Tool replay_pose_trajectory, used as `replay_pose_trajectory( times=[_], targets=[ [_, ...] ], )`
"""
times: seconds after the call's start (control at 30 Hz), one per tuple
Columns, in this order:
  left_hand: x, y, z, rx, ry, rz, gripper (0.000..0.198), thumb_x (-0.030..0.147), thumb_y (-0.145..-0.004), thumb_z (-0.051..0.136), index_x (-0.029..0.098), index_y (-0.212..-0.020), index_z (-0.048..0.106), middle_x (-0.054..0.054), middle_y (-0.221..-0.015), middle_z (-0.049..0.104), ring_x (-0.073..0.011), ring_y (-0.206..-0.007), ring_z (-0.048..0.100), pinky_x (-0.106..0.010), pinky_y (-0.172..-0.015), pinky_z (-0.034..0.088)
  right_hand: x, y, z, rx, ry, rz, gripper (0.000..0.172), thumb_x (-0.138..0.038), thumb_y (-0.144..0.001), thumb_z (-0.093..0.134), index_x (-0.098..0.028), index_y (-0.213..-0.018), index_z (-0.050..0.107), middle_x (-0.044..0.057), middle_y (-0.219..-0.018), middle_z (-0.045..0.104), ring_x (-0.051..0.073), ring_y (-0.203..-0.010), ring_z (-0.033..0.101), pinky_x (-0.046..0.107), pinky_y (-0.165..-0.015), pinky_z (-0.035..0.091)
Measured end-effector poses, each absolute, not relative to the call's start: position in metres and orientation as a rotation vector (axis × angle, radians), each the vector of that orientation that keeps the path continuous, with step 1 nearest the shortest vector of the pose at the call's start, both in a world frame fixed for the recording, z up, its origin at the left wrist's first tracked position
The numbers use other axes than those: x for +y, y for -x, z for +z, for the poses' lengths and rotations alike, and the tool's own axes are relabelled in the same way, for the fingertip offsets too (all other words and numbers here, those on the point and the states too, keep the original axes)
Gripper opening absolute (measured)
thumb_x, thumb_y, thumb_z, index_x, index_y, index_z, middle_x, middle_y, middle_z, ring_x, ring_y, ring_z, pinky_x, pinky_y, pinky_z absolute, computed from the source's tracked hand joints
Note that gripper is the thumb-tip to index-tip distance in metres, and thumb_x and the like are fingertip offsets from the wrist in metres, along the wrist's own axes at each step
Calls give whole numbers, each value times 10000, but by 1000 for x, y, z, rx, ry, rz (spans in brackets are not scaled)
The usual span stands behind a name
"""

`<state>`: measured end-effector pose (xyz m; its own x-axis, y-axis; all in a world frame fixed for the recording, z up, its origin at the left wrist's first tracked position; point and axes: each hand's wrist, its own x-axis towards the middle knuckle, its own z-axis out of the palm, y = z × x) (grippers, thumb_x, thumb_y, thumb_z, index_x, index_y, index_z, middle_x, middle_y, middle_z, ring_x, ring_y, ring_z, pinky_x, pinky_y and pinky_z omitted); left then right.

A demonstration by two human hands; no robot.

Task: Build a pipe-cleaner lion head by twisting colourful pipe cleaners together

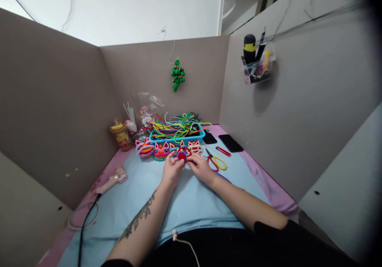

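Between my two hands is a small red and purple pipe-cleaner piece [182, 156], held above the blue cloth. My left hand [173, 168] pinches its left side with the thumb over the front. On its right edge, the fingers of my right hand [200, 166] are closed, and a purple strand [223, 177] shows below that wrist. Just beyond my hands stands a row of fuzzy animal-head figures, among them a pink and teal one [161, 151] and a purple and orange one [145, 148]. Scissors [220, 162] with red and yellow handles lie right of my right hand.
A blue basket [176, 140] full of colourful pipe cleaners stands behind the figures. A pink glue gun [115, 179] with a cord lies at left. A red cutter [223, 151] and a black phone [230, 143] lie at right. Grey partitions [167, 76] enclose the table.
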<state>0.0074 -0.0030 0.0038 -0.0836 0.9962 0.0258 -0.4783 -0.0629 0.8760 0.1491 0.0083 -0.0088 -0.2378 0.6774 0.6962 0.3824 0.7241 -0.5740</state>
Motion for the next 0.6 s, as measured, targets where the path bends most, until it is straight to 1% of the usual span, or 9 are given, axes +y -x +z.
replay_pose_trajectory(
  times=[0.1, 0.17, 0.3, 0.4, 0.5, 0.6],
  targets=[
    [-1, -5, 2, 875, -887, 1548, 668, 242, -545, 787, 189, -1112, 438, 11, -797, 580, -111, -685, 608, -275, -707, 488, 9, -150, -11, -1922, 799, 347, 225, -157, -830, 489, -214, -1005, 617, 61, -941, 622, 173, -907, 578, 333, -810, 473],
    [2, -3, 1, 910, -923, 1584, 654, 248, -563, 774, 185, -1115, 428, 21, -758, 570, -108, -658, 600, -277, -695, 491, 10, -151, -12, -1952, 826, 332, 243, -152, -829, 491, -217, -1028, 616, 59, -942, 632, 171, -900, 587, 327, -810, 475],
    [5, -1, -1, 986, -920, 1564, 673, 243, -541, 777, 177, -1108, 421, 46, -690, 539, -107, -607, 586, -285, -661, 496, 9, -155, -10, -1972, 901, 241, 189, -185, -843, 498, -219, -966, 638, 54, -894, 645, 178, -852, 600, 321, -771, 476],
    [6, -2, -2, 1007, -896, 1516, 700, 239, -514, 788, 172, -1103, 416, 62, -657, 525, -98, -559, 571, -256, -607, 481, 9, -158, -6, -1982, 921, 125, 173, -202, -858, 487, -222, -921, 648, 59, -875, 647, 188, -849, 593, 333, -770, 466],
    [6, -2, -3, 1006, -891, 1477, 721, 238, -498, 800, 173, -1100, 409, 62, -653, 537, -92, -532, 564, -234, -565, 465, 9, -161, -3, -1994, 934, 37, 185, -201, -868, 471, -224, -919, 647, 65, -885, 645, 197, -870, 579, 348, -787, 453],
    [6, -1, -4, 998, -877, 1431, 737, 227, -488, 813, 181, -1103, 409, 53, -664, 559, -96, -543, 574, -230, -559, 470, 11, -162, -3, -1987, 937, 18, 177, -207, -865, 478, -217, -907, 649, 68, -885, 641, 202, -871, 572, 357, -792, 448]
  ],
)
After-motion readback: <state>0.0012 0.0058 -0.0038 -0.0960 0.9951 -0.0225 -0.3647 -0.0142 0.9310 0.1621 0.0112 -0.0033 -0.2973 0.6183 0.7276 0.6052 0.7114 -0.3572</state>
